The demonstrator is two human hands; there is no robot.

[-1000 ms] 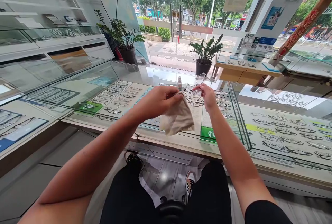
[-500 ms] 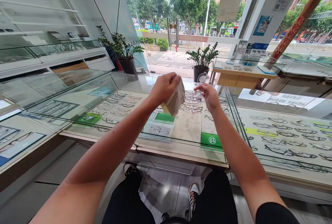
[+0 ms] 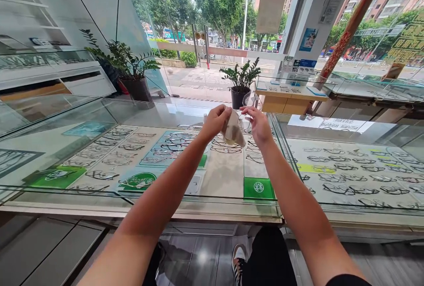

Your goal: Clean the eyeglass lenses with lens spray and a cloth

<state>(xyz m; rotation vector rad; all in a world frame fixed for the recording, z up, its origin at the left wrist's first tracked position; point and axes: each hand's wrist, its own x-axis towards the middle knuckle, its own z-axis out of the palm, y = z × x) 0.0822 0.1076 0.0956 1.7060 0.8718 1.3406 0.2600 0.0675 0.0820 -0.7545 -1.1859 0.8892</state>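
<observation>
My left hand (image 3: pixel 214 120) is closed around a beige cloth (image 3: pixel 235 131), whose loose end hangs below the fingers. Just to its right, my right hand (image 3: pixel 260 127) pinches a pair of thin-framed eyeglasses (image 3: pixel 252 101). One clear lens stands up above the fingers, and the other part of the frame reaches down close to the cloth. Whether cloth and lens touch, I cannot tell. Both hands are held above a glass display counter (image 3: pixel 221 180), with rows of spectacle frames (image 3: pixel 179 141) under its top.
More frames lie in the right-hand case (image 3: pixel 351 166). A green card (image 3: pixel 259 187) sits in the counter near its front edge. Beyond the counter stand potted plants (image 3: pixel 239 96) and a small wooden table (image 3: pixel 288 102) before the window.
The view has swung to the right. My hands have come closer together, bringing the cloth right beside the eyeglasses. Both hands keep their hold.
</observation>
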